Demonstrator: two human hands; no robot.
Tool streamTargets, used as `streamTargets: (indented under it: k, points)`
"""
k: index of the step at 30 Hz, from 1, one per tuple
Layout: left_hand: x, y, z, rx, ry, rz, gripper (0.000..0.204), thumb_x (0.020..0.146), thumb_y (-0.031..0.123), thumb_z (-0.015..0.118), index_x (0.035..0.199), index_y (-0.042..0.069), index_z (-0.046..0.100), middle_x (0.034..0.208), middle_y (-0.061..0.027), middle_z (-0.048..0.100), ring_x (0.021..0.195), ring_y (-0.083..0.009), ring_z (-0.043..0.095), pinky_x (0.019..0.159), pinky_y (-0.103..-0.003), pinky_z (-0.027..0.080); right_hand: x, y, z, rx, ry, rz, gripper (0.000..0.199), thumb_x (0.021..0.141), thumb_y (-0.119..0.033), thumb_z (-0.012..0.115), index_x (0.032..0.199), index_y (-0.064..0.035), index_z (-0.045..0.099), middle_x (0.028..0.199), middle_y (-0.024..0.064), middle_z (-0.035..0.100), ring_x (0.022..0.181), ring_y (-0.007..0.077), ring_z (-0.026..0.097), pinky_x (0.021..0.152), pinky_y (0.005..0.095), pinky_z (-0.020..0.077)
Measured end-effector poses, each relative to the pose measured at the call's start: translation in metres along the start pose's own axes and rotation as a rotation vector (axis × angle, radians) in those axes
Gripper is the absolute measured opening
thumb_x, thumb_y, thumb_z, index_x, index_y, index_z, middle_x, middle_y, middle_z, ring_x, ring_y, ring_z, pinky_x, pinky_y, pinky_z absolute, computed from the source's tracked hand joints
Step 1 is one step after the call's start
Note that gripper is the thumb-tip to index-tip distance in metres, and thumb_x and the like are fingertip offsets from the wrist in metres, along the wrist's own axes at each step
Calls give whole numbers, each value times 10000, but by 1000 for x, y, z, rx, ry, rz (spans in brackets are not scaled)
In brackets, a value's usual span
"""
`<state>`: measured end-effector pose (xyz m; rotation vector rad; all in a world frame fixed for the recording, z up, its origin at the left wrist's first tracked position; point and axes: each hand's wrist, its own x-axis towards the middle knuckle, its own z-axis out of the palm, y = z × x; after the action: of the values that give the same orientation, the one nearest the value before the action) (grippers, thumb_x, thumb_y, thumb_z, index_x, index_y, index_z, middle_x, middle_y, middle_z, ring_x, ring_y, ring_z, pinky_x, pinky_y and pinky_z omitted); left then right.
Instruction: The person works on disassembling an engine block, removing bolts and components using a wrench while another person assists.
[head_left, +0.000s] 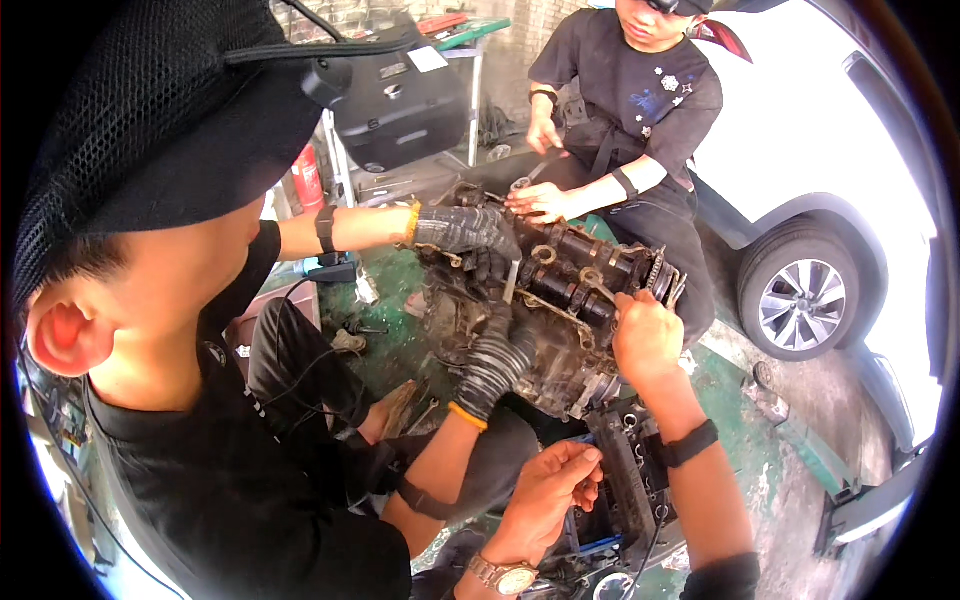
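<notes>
A dirty engine (540, 345) with dark camshafts and a chain sprocket along its top stands in front of me. My right hand (648, 338) is over its right end, closed around a ring wrench (597, 284); the wrench's ring end lies at the camshaft caps. Lower down, my left hand (556, 482) hovers above a dark valve cover (632, 470). Its fingers are curled in against the thumb, and whatever they may hold is hidden. A co-worker's gloved hands (495, 365) work at the engine's left side with a wrench (512, 281).
A person's bare hands (540, 200) hold another wrench (546, 160) at the engine's far side. The left co-worker's cap (190, 130) and shoulder fill the left. A white car (810, 130) stands at right. Loose tools (425, 412) lie on the green floor (395, 300).
</notes>
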<state>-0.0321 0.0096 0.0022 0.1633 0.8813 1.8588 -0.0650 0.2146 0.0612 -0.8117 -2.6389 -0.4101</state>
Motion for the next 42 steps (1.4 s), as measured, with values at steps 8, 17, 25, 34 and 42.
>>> streamTargets:
  k: [8, 17, 25, 34, 42]
  points:
    - [-1, 1, -4, -30, 7, 6, 170, 909, 212, 609, 902, 45, 578, 748, -30, 583, 594, -108, 536, 517, -232, 429, 7, 46, -10, 165, 96, -90, 171, 765, -99, 636, 926, -106, 693, 839, 107, 637, 824, 300, 630, 721, 402, 498]
    - [1, 3, -3, -23, 17, -11, 166, 918, 196, 595, 909, 31, 577, 744, -36, 572, 601, -112, 532, 520, -235, 426, 21, 55, -3, 235, 86, -297, 162, 759, -89, 634, 905, -78, 704, 853, 131, 626, 818, 326, 612, 731, 415, 485]
    - [6, 7, -7, -20, 27, -4, 165, 920, 188, 591, 906, 24, 575, 748, -40, 579, 593, -113, 536, 523, -233, 428, 28, 51, 1, 242, 75, -266, 156, 767, -106, 632, 900, -74, 706, 846, 126, 609, 813, 323, 601, 739, 413, 479]
    - [9, 12, -12, -38, 31, 14, 168, 923, 190, 587, 902, 24, 574, 745, -37, 582, 584, -115, 543, 515, -233, 437, 36, 55, 4, 235, 23, -287, 127, 757, -119, 622, 864, -150, 684, 899, 111, 607, 848, 309, 612, 727, 417, 498]
    - [13, 13, -15, -41, 39, 13, 174, 923, 198, 589, 895, 26, 576, 742, -39, 584, 580, -116, 544, 516, -233, 441, 23, 34, 0, 147, 73, -279, 138, 779, -100, 628, 892, -83, 705, 821, 122, 603, 778, 321, 607, 692, 413, 486]
